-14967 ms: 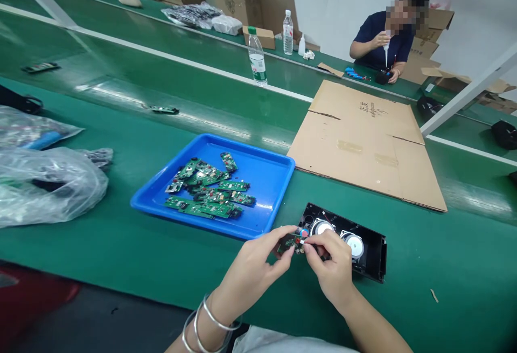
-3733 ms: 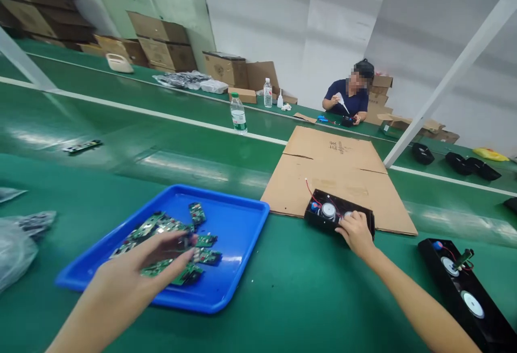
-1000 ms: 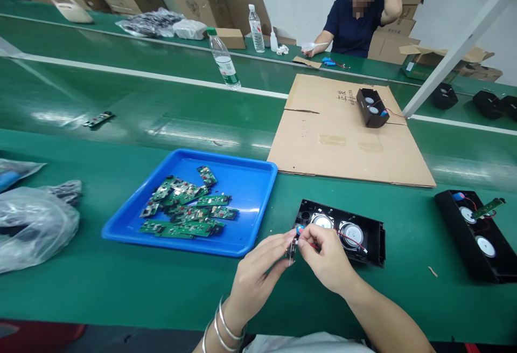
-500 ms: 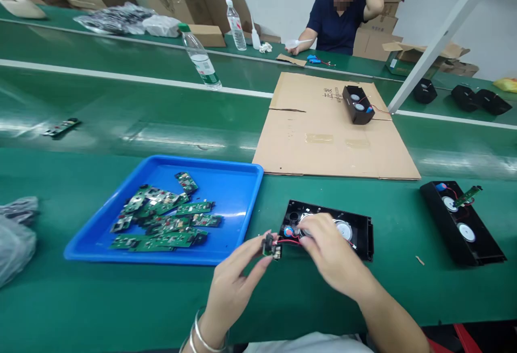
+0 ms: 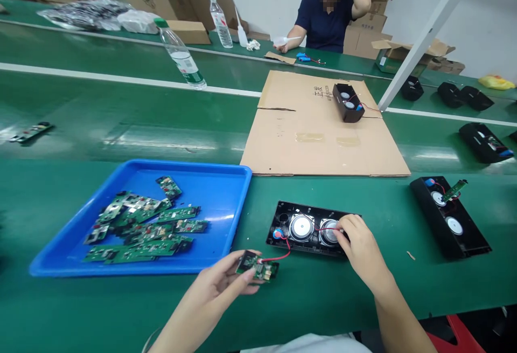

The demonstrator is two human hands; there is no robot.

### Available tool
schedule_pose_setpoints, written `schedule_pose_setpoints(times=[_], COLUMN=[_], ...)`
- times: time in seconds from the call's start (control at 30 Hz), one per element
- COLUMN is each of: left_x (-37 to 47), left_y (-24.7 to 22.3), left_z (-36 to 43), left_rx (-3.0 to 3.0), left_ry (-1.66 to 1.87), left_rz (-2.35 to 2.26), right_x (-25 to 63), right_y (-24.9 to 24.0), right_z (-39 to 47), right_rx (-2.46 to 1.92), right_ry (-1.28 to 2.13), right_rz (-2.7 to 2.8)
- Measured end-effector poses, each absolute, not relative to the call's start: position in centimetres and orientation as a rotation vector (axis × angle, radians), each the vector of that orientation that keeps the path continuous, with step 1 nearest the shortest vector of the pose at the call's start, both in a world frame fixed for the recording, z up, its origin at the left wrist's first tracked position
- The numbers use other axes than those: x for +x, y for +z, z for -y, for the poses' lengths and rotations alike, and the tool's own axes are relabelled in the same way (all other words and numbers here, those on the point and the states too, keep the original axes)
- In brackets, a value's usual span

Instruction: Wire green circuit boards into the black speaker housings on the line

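Observation:
My left hand (image 5: pixel 210 296) grips a green circuit board (image 5: pixel 264 271) between thumb and fingers, in front of the black speaker housing (image 5: pixel 313 250). A red wire (image 5: pixel 288 250) runs from this board to the housing, by a blue round part (image 5: pixel 278 233) at its left end. Two round speakers, a left one (image 5: pixel 301 227) and a right one (image 5: pixel 328 233), sit inside. Over the housing's right end, my right hand (image 5: pixel 363 250) pinches a thin red wire (image 5: pixel 323 229) that crosses the right speaker. Its fingertips partly cover that speaker.
Left of the housing is a blue tray (image 5: pixel 238 207) with several circuit boards (image 5: pixel 149 232). Another speaker housing (image 5: pixel 440 229) stands to the right, a board sticking up from it. Beyond lies a cardboard sheet (image 5: pixel 323 156) bearing a speaker box (image 5: pixel 349 113). A person (image 5: pixel 323 19) sits opposite.
My left hand has brought the board lower and left, away from the housing. My right hand has shifted right, from the left speaker to the right one, uncovering the left speaker.

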State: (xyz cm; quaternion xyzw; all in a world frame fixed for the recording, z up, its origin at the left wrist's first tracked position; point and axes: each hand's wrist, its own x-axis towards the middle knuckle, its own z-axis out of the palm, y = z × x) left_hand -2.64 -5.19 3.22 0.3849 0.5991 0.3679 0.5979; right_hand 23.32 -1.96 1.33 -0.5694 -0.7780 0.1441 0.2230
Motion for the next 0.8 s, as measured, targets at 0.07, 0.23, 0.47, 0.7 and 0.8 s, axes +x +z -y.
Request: schedule_pose_setpoints(times=[0.07,0.23,0.47,0.7,0.8], left_x=[-1.6,1.9,4.0,3.9,3.7], left_y=[3.1,1.9,1.2,1.6,1.9], left_z=[5.0,4.2,3.9,3.4,3.0], left_rx=[0.851,0.847,0.921,1.068,1.146], left_ry=[0.733,0.809,1.027,0.996,0.956], left_rz=[-1.252,-1.113,-1.262,-1.368,-1.401], right_x=[22.4,20.3,20.1,20.4,20.1], right_y=[1.1,0.4,-1.0,-0.5,-0.1], right_z=[1.6,1.1,0.5,0.9,1.2], right_rx=[-1.459,-1.356,-1.398,-1.308,-1.246], right_ry=[0.516,0.874,1.212,1.125,0.970], right_rz=[2.023,1.800,1.328,1.577,1.766])
